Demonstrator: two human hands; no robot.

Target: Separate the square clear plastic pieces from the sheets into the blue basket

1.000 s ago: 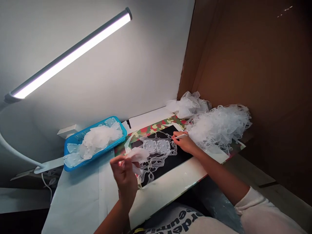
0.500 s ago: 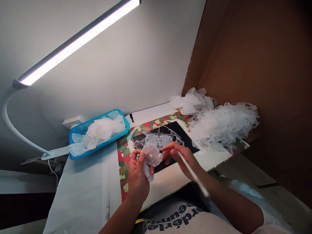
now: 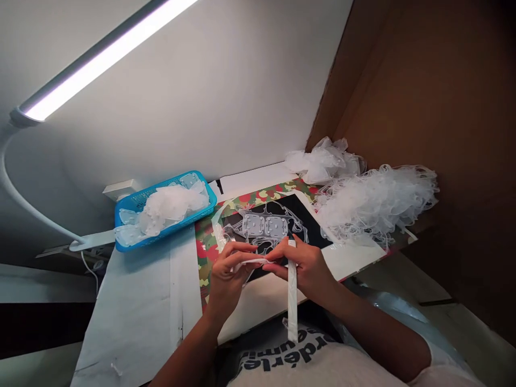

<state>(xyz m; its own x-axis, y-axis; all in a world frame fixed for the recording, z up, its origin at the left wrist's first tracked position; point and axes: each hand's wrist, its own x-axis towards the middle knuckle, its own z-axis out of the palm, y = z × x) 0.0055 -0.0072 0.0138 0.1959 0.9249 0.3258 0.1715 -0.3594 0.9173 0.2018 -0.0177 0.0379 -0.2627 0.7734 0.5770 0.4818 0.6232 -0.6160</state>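
My left hand (image 3: 226,282) is closed around a translucent white rubbery pad (image 3: 258,262), which is seen nearly edge-on. At the pad's right edge, my right hand (image 3: 312,271) pinches with thumb and fingertips. A flat white-wrapped handle (image 3: 292,306) of a tool also sits in that hand, pointing down toward my body; its working end is mostly hidden by the fingers. Just beyond both hands, a clear moulded sheet (image 3: 276,227) with two knobbed pads and stringy edges lies on a black mat (image 3: 318,231).
On the left stands a blue plastic basket (image 3: 187,221) holding translucent pads. A tangled heap of stringy clear trimmings (image 3: 379,204) and a smaller pile of clear sheets (image 3: 324,161) lie to the right, beside a cardboard wall (image 3: 403,107). A tube lamp (image 3: 108,59) hangs above.
The pad has turned from facing me to nearly edge-on. My right hand has come in to touch its edge, and the white handle has swung to point straight down.
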